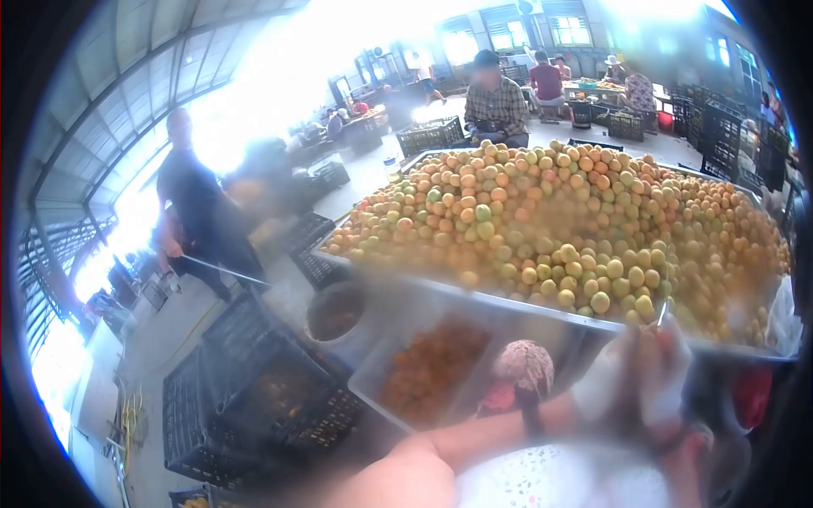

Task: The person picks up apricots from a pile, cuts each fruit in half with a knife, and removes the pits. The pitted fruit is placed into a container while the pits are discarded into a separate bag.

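Observation:
My left hand, in a white glove with bare fingertips, is at the near edge of the fruit table. Close against it is my right hand, also white-gloved. Both hands have their fingers bent together; haze and blur hide what is between them. A thin pale line rises just above the fingertips, too faint to name. Beyond the hands, a big heap of small round yellow-orange and green fruit, like apricots, fills the metal-rimmed table.
Below the table stand a pale tub of orange pieces, a bucket and black crates. A person stands at left with a long stick. Another person sits across the heap. A clear plastic bag hangs at right.

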The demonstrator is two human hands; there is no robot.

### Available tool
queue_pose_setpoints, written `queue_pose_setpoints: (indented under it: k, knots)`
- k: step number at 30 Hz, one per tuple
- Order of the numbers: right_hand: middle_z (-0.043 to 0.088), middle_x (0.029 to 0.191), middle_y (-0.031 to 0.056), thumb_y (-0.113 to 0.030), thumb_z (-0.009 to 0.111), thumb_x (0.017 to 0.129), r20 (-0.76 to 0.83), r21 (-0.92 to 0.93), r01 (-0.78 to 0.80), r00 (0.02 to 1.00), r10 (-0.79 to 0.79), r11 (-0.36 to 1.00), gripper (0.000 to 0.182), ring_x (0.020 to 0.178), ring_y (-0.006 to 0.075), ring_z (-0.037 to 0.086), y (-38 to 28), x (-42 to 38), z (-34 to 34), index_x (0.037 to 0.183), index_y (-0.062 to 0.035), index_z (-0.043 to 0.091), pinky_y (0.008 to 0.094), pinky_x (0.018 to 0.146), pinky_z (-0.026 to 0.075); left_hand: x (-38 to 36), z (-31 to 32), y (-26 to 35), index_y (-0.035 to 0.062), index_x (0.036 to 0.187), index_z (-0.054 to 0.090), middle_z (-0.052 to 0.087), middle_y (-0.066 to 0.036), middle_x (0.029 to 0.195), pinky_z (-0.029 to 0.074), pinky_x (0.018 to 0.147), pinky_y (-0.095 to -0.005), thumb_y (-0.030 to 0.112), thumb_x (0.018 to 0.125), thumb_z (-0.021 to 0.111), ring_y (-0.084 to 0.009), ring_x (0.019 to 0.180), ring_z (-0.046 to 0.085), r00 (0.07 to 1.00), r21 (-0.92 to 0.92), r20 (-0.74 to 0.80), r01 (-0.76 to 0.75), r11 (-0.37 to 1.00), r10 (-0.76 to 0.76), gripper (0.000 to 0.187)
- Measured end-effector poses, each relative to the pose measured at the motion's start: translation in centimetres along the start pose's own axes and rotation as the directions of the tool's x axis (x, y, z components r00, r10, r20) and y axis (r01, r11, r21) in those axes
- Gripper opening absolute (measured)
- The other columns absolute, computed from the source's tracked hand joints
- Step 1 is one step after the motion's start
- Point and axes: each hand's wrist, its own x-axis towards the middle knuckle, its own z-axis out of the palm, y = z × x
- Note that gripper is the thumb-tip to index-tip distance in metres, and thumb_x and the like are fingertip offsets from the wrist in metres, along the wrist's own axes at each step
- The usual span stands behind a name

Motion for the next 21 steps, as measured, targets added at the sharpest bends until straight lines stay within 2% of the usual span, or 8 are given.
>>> queue_pose_setpoints:
  k: [3, 5, 7, 8, 9, 11, 13, 21]
  knots:
    - [0.056, 0.077, -0.0034, -0.008, 0.061, 0.096, 0.111, 0.259, -0.245, 0.968, 0.223, 0.934, 0.007, 0.068, 0.0068, 0.051, -0.6, 0.1, -0.2, 0.102, -0.0044, 0.06, 0.0243, 0.056, 0.042, -1.7, -2.9, -2.4, 0.0069, 0.132, 0.053, 0.063, -0.003, 0.11, 0.049, 0.081, -0.0273, 0.042, 0.105, 0.048, -0.0112, 0.094, 0.058, 0.898, 0.933, 0.349, -0.305, -0.192, 0.267, 0.045]
    - [0.058, 0.08, -0.0011, -0.008, 0.062, 0.096, -0.011, 0.431, -0.269, 0.953, 0.304, 0.861, 0.009, 0.072, 0.0071, 0.054, 1.2, 0.5, 0.1, 0.104, -0.0041, 0.061, 0.0237, 0.06, 0.044, -1.3, -4.0, -4.1, 0.008, 0.125, 0.056, 0.064, -0.002, 0.102, 0.049, 0.075, -0.0276, 0.046, 0.104, 0.05, -0.0122, 0.086, 0.059, 0.851, 0.142, 0.526, -0.096, -0.985, -0.007, 0.044]
    - [0.06, 0.084, 0.0011, -0.007, 0.062, 0.095, -0.068, 0.59, -0.306, 0.903, 0.424, 0.747, 0.012, 0.076, 0.0074, 0.056, 2.5, 1.7, -0.2, 0.107, -0.0039, 0.061, 0.0231, 0.063, 0.046, -1.4, -1.3, -3.1, 0.0086, 0.122, 0.056, 0.063, -0.004, 0.097, 0.049, 0.066, -0.0284, 0.046, 0.101, 0.054, -0.0158, 0.08, 0.059, 0.857, 0.104, 0.509, -0.154, -0.983, -0.08, 0.043]
    - [0.062, 0.087, 0.004, -0.007, 0.061, 0.095, -0.26, -0.045, 0.068, 0.962, -0.078, 0.997, 0.013, 0.08, 0.0095, 0.058, 3.7, 1.2, -0.2, 0.107, -0.0036, 0.061, 0.0237, 0.066, 0.047, -2.1, 4.1, -0.7, 0.0087, 0.122, 0.056, 0.063, -0.005, 0.095, 0.049, 0.064, -0.0286, 0.045, 0.101, 0.054, -0.0172, 0.078, 0.06, 0.797, 0.123, 0.598, -0.196, -0.973, -0.085, 0.042]
    - [0.064, 0.09, 0.0069, -0.008, 0.061, 0.096, -0.078, -0.667, 0.374, 0.825, -0.56, 0.644, 0.014, 0.083, 0.0116, 0.061, 3.8, 0.8, -0.4, 0.108, -0.0032, 0.061, 0.0243, 0.07, 0.049, -2.6, 8.4, 1.0, 0.0088, 0.121, 0.056, 0.062, -0.005, 0.092, 0.048, 0.061, -0.0288, 0.044, 0.101, 0.055, -0.0185, 0.077, 0.06, 0.725, 0.148, 0.685, -0.239, -0.96, -0.075, 0.04]
    - [0.066, 0.09, 0.0107, -0.006, 0.062, 0.093, -0.072, -0.589, 0.361, 0.868, -0.492, 0.723, 0.013, 0.08, 0.021, 0.064, 1.7, 0.2, 0.2, 0.105, -0.002, 0.062, 0.03, 0.069, 0.051, -3.3, 8.4, 1.7, 0.0091, 0.12, 0.056, 0.062, -0.005, 0.091, 0.05, 0.064, -0.0279, 0.042, 0.1, 0.056, -0.02, 0.079, 0.061, 0.724, 0.172, 0.684, -0.285, -0.943, -0.094, 0.039]
    - [0.066, 0.091, 0.0148, -0.003, 0.061, 0.089, 0.064, 0.183, -0.221, 0.975, 0.213, 0.958, 0.014, 0.077, 0.0318, 0.064, -0.4, -0.5, 1.1, 0.103, -0.0018, 0.062, 0.0371, 0.069, 0.052, -2.1, 0.5, -1.0, 0.0114, 0.115, 0.058, 0.063, -0.002, 0.091, 0.05, 0.068, -0.0277, 0.045, 0.101, 0.054, -0.0178, 0.08, 0.061, 0.603, -0.26, 0.725, -0.206, -0.943, -0.332, 0.037]
    - [0.061, 0.083, 0.0194, -0.012, 0.068, 0.087, 0.272, -0.235, 0.178, 0.956, -0.111, 0.956, 0.016, 0.073, 0.0387, 0.061, -2.6, 0.2, 1.1, 0.099, -0.0037, 0.063, 0.042, 0.063, 0.048, -4.2, 4.6, 0.1, 0.0131, 0.108, 0.058, 0.056, 0.004, 0.083, 0.047, 0.056, -0.0252, 0.047, 0.104, 0.049, -0.0087, 0.066, 0.054, 0.662, -0.003, 0.74, -0.171, -0.985, -0.117, 0.035]
